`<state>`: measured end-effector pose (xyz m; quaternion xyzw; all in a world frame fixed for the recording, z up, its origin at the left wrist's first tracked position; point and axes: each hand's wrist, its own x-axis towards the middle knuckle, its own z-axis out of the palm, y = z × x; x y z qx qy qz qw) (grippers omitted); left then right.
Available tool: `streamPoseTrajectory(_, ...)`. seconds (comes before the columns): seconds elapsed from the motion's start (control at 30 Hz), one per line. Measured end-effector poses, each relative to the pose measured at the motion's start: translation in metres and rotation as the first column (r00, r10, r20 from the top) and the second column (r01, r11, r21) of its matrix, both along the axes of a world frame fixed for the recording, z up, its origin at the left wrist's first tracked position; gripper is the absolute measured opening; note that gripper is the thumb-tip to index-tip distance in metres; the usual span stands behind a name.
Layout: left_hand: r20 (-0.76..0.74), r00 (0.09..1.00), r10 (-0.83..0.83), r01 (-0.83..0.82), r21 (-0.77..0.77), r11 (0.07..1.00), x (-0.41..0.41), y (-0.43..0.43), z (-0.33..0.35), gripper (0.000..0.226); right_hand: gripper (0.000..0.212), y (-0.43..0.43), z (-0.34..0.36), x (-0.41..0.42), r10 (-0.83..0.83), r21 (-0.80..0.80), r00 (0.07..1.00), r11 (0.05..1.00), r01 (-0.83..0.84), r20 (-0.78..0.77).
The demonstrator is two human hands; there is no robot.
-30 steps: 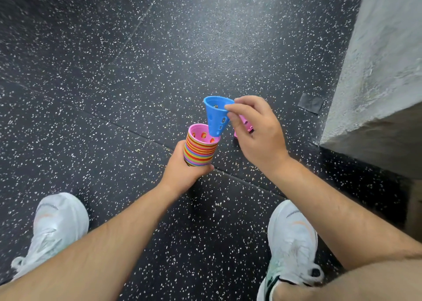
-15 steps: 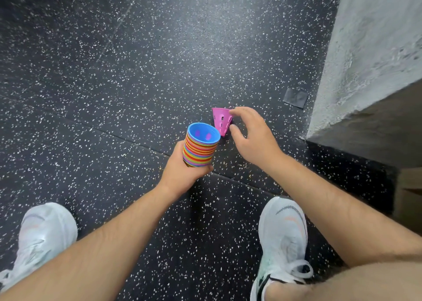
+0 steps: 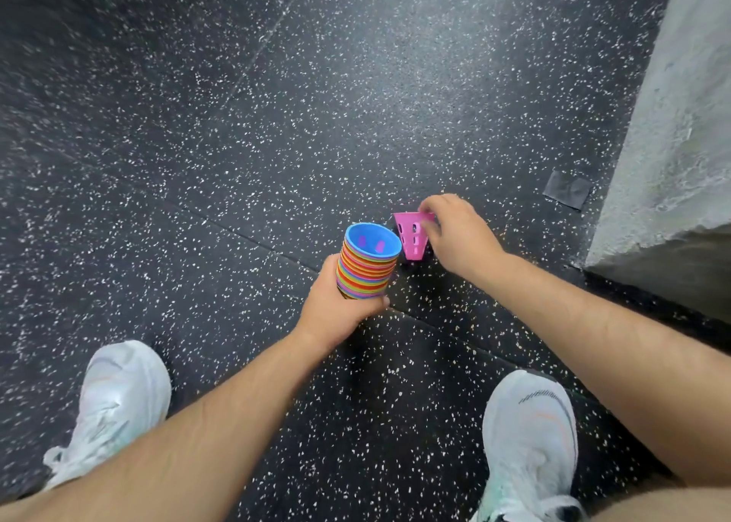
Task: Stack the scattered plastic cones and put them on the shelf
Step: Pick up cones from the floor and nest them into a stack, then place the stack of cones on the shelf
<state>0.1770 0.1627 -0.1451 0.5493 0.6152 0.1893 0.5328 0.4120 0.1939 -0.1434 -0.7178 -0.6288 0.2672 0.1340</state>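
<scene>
My left hand (image 3: 336, 308) grips a stack of nested plastic cones (image 3: 366, 270) with striped rims in many colours; a blue cone sits on top, its wide mouth facing up. Just right of the stack, my right hand (image 3: 455, 236) pinches a pink cone (image 3: 411, 234) with oval holes, wide end up, at its rim. The pink cone's narrow end is near the black speckled floor (image 3: 237, 165); I cannot tell whether it touches the floor.
A grey concrete block or wall (image 3: 672, 145) rises at the right. A dark patch of tape (image 3: 567, 189) lies on the floor near it. My two white shoes, the left one (image 3: 118, 399) and the right one (image 3: 530, 442), stand at the bottom.
The blue cone went from my right hand onto the stack. My right hand then reached to the pink cone on the floor and took hold of its rim.
</scene>
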Motion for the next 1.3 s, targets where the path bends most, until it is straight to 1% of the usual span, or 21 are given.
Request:
streamPoseTrajectory(0.07,0.006,1.0,0.014,-0.014,-0.002,1.0,-0.001,0.002,-0.003,0.066,0.014,-0.002,0.003,0.0,-0.038,-0.019,0.996,0.999,0.036,-0.078)
streamPoseTrajectory(0.1,0.011,1.0,0.023,-0.023,-0.005,1.0,-0.002,0.003,-0.004,0.066,0.013,-0.003,0.006,0.0,-0.062,-0.002,0.99,0.998,0.062,-0.124)
streamPoseTrajectory(0.17,0.02,0.999,0.026,-0.026,-0.01,1.0,0.0,0.004,-0.005,0.065,0.011,-0.005,0.016,0.001,-0.112,0.091,0.973,0.987,0.132,-0.202)
streamPoseTrajectory(0.27,0.031,0.999,0.011,-0.011,-0.016,1.0,0.004,0.007,-0.006,0.066,0.01,-0.008,0.04,0.003,-0.167,0.263,0.935,0.931,0.254,-0.312)
streamPoseTrajectory(0.33,0.048,0.999,0.001,0.0,-0.022,1.0,0.009,0.01,-0.005,0.069,0.011,-0.01,0.056,0.002,-0.144,0.338,0.913,0.898,0.283,-0.381)
streamPoseTrajectory(0.4,0.063,0.998,-0.016,0.017,-0.021,1.0,0.013,0.013,-0.002,0.069,0.014,-0.014,0.068,-0.002,-0.076,0.389,0.908,0.886,0.251,-0.411)
streamPoseTrajectory(0.47,0.082,0.996,-0.036,0.038,-0.015,0.999,0.017,0.016,0.0,0.063,0.016,-0.02,0.075,-0.008,0.018,0.423,0.927,0.893,0.154,-0.376)
streamPoseTrajectory(0.5,0.086,0.995,-0.047,0.048,-0.013,0.999,0.018,0.017,0.002,0.059,0.016,-0.024,0.076,-0.011,0.069,0.42,0.942,0.904,0.081,-0.329)
streamPoseTrajectory(0.57,0.105,0.992,-0.064,0.065,-0.005,0.998,0.022,0.019,0.007,0.057,0.017,-0.033,0.076,-0.017,0.151,0.348,0.965,0.935,-0.069,-0.214)
streamPoseTrajectory(0.63,0.143,0.988,-0.065,0.068,-0.021,0.997,0.026,0.019,0.013,0.058,0.024,-0.044,0.075,-0.022,0.195,0.26,0.969,0.954,-0.151,-0.154)
streamPoseTrajectory(0.7,0.195,0.978,-0.069,0.076,-0.027,0.997,0.03,0.018,0.022,0.058,0.037,-0.056,0.079,-0.024,0.183,0.23,0.97,0.963,-0.144,-0.161)
streamPoseTrajectory(0.8,0.256,0.959,-0.119,0.126,-0.011,0.992,0.04,0.017,0.038,0.064,0.053,-0.066,0.097,-0.019,0.092,0.219,0.974,0.975,-0.045,-0.206)
streamPoseTrajectory(0.83,0.265,0.955,-0.133,0.139,-0.002,0.99,0.044,0.018,0.043,0.063,0.058,-0.068,0.104,-0.015,0.083,0.218,0.977,0.975,-0.039,-0.198)
streamPoseTrajectory(0.9,0.299,0.943,-0.148,0.148,0.021,0.989,0.053,0.018,0.057,0.062,0.062,-0.072,0.121,-0.005,0.105,0.225,0.986,0.971,-0.073,-0.13)
streamPoseTrajectory(1.0,0.344,0.92,-0.187,0.164,0.094,0.982,0.069,0.019,0.091,0.07,0.066,-0.078,0.155,0.007,0.147,0.285,0.989,0.949,-0.136,-0.015)
streamPoseTrajectory(1.1,0.405,0.88,-0.247,0.176,0.205,0.963,0.084,0.022,0.142,0.083,0.068,-0.083,0.213,0.02,0.122,0.357,0.991,0.925,-0.13,0.046)
streamPoseTrajectory(1.17,0.439,0.842,-0.313,0.192,0.297,0.935,0.092,0.023,0.186,0.091,0.068,-0.088,0.261,0.029,0.104,0.429,0.988,0.892,-0.142,0.111)
streamPoseTrajectory(1.27,0.462,0.777,-0.427,0.226,0.429,0.875,0.1,0.017,0.26,0.082,0.07,-0.106,0.34,0.039,0.076,0.541,0.972,0.82,-0.188,0.223)
streamPoseTrajectory(1.3,0.471,0.753,-0.46,0.233,0.463,0.855,0.1,0.014,0.285,0.079,0.071,-0.113,0.365,0.042,0.066,0.576,0.969,0.793,-0.197,0.239)
